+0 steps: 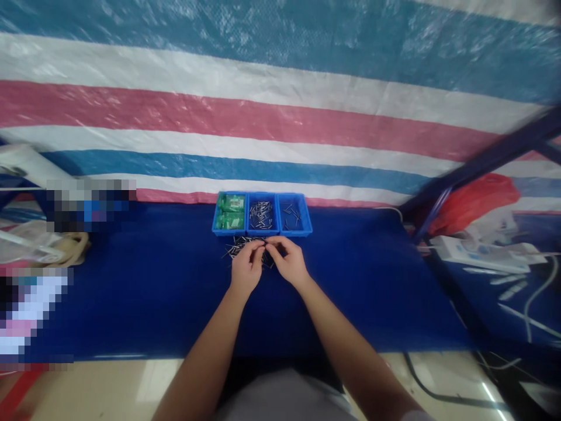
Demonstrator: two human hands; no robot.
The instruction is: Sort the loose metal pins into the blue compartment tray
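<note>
My left hand point(248, 266) and my right hand point(289, 260) meet fingertip to fingertip over a loose pile of thin metallic and dark stick-like pieces point(239, 242) on the blue table. Both hands are closed in a pinch. A small dark thing shows between the fingertips, too blurred to name. Just beyond stand three blue bins point(263, 233) side by side. Green packets point(232, 211) fill the left one. In the middle bin lie many short metallic pieces point(261, 215), and fewer of them point(293, 215) are in the right bin. My hands cover part of the pile.
The blue tabletop point(166, 280) spreads to both sides, with a striped tarp point(280, 88) behind it. At the right, past a dark frame, are a red bag point(477, 202), a white power strip point(482, 254) and cables. A roll of tape point(79, 251) sits at the left edge.
</note>
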